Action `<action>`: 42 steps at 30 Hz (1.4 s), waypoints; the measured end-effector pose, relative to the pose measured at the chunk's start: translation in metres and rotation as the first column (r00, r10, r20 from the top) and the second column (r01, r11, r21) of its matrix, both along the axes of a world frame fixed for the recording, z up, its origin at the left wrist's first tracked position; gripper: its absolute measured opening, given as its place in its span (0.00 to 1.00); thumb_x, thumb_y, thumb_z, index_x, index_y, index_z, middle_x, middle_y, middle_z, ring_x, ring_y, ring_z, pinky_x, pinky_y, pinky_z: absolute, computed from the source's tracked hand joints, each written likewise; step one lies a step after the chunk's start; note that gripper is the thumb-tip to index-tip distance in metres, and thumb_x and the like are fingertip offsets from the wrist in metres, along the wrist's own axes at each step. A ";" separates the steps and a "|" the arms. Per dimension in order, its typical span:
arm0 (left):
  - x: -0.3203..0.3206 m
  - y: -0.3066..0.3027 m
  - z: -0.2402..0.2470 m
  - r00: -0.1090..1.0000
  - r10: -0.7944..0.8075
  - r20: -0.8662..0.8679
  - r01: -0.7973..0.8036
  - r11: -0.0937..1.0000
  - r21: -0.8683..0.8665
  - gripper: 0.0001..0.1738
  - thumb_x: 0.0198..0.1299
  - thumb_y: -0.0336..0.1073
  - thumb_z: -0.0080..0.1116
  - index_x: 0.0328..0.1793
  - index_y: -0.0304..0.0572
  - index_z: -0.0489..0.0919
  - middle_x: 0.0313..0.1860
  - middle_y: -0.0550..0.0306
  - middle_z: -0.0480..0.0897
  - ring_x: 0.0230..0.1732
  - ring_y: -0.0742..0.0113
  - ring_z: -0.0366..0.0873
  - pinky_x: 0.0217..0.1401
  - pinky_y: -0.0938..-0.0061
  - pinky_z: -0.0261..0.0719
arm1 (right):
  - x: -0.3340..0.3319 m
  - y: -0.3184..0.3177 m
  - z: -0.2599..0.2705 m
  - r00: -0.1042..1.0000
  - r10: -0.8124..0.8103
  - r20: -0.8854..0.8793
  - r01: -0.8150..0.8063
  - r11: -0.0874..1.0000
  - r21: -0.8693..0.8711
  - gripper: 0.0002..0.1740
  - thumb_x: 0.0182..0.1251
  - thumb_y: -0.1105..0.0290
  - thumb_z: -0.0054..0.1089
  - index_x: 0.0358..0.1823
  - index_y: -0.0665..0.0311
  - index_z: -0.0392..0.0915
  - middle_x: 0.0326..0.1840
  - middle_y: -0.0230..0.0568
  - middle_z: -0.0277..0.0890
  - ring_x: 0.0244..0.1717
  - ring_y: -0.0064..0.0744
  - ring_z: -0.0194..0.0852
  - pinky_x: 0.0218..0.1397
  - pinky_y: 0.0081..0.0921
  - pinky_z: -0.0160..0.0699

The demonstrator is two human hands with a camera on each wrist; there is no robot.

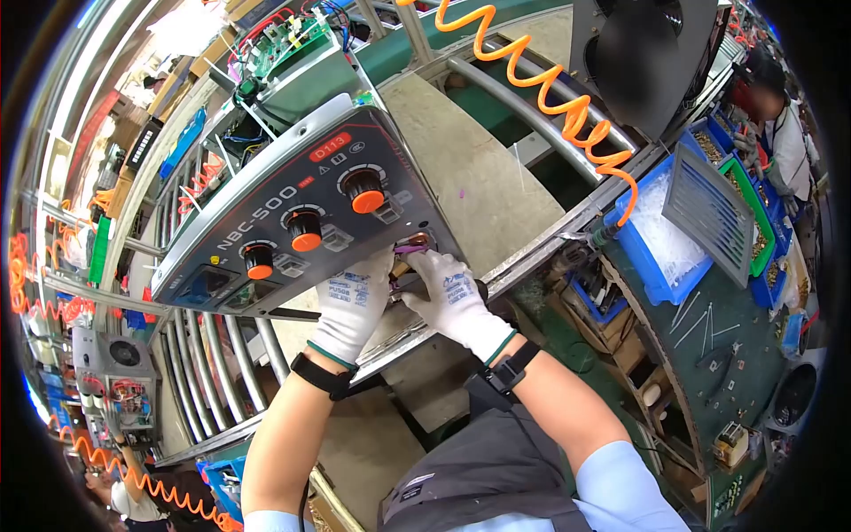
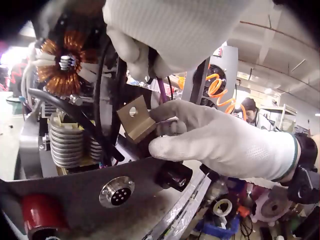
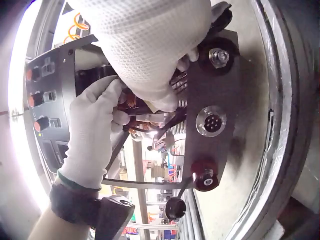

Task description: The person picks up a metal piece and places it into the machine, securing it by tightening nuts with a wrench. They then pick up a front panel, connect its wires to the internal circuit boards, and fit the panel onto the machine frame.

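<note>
Both gloved hands work inside a welding-machine housing, behind its grey control panel [image 1: 306, 191]. The left hand [image 1: 350, 301], seen close up in the left wrist view [image 2: 175, 30], has its fingers curled round black cable beside a purple wire [image 2: 162, 91]. Just below it, the right hand [image 1: 454, 301] pinches a bent metal bracket [image 2: 135, 122] with a hole, between thumb and fingers. In the right wrist view the left hand [image 3: 92, 130] is beside the right hand [image 3: 150, 50], which partly hides the bracket. A round pin connector [image 2: 117, 191] sits on the plate below.
A copper coil [image 2: 65, 60] and a ribbed coil [image 2: 66, 140] are inside the housing. Red [image 2: 44, 215] and black [image 2: 175, 175] sockets flank the pin connector. Rollers [image 1: 208, 363] lie left; an orange coiled hose [image 1: 550, 97] hangs above. Blue bins [image 1: 656, 235] stand right.
</note>
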State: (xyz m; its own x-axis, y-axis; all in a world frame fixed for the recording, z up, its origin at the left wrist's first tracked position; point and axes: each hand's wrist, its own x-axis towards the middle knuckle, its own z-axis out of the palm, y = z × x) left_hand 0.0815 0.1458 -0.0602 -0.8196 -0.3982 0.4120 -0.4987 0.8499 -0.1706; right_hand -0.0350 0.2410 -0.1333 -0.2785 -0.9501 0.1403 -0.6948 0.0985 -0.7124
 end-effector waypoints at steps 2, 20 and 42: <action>0.000 0.001 0.002 0.998 0.023 0.061 -0.016 0.994 -0.109 0.15 0.51 0.31 0.59 0.47 0.51 0.81 0.33 0.58 0.84 0.36 0.54 0.83 0.35 0.60 0.78 | 0.001 0.006 0.010 0.999 -0.007 -0.038 0.006 0.999 -0.032 0.28 0.60 0.58 0.65 0.59 0.60 0.70 0.53 0.49 0.74 0.54 0.49 0.74 0.58 0.43 0.73; 0.008 0.052 -0.030 0.791 0.582 -0.188 -0.282 0.621 0.731 0.18 0.62 0.35 0.58 0.54 0.30 0.76 0.41 0.45 0.83 0.35 0.60 0.80 0.43 0.69 0.76 | -0.066 0.019 0.014 0.834 -0.019 0.551 0.200 0.942 -0.269 0.19 0.62 0.73 0.59 0.55 0.67 0.76 0.45 0.46 0.79 0.47 0.34 0.80 0.54 0.28 0.77; 0.005 0.065 -0.042 0.832 0.363 0.419 -0.413 0.910 0.031 0.11 0.54 0.29 0.53 0.43 0.43 0.80 0.39 0.52 0.79 0.45 0.53 0.76 0.50 0.60 0.72 | -0.120 -0.037 -0.006 0.501 0.253 0.827 -0.398 0.917 -0.040 0.21 0.74 0.58 0.48 0.52 0.69 0.80 0.47 0.43 0.81 0.51 0.31 0.77 0.60 0.26 0.71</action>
